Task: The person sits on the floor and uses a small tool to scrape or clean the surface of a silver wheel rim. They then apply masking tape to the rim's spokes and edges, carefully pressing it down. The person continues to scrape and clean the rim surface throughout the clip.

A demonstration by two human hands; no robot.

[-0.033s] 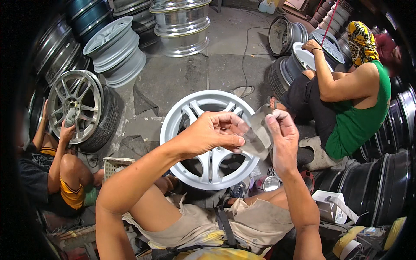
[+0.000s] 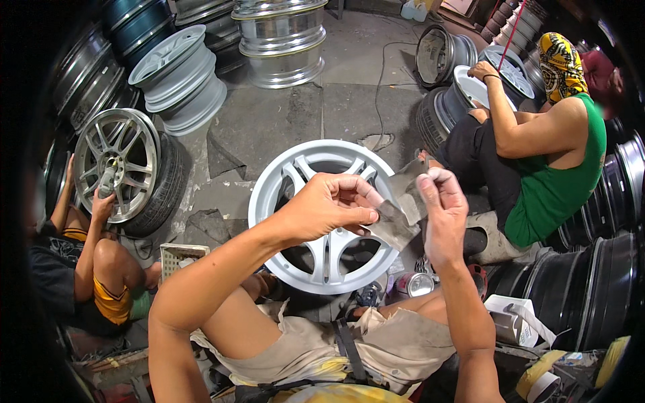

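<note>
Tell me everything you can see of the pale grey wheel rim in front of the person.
The pale grey wheel rim is round, with a broad raised lip and paired spokes separated by wide, dark openings. It looks like painted metal with a dull, fairly even finish; no tyre shows on it. It lies roughly face up near the middle of the view. The person's left hand covers its hub area and seems to be above it rather than touching it. What supports it is hidden.

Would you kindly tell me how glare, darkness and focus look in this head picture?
Head view: bright glare on the stacked chrome rims, black fisheye vignetting at the corners; head view: the light-grey wheel appears sharp, the grey sheet shows light and dark patches.
</note>
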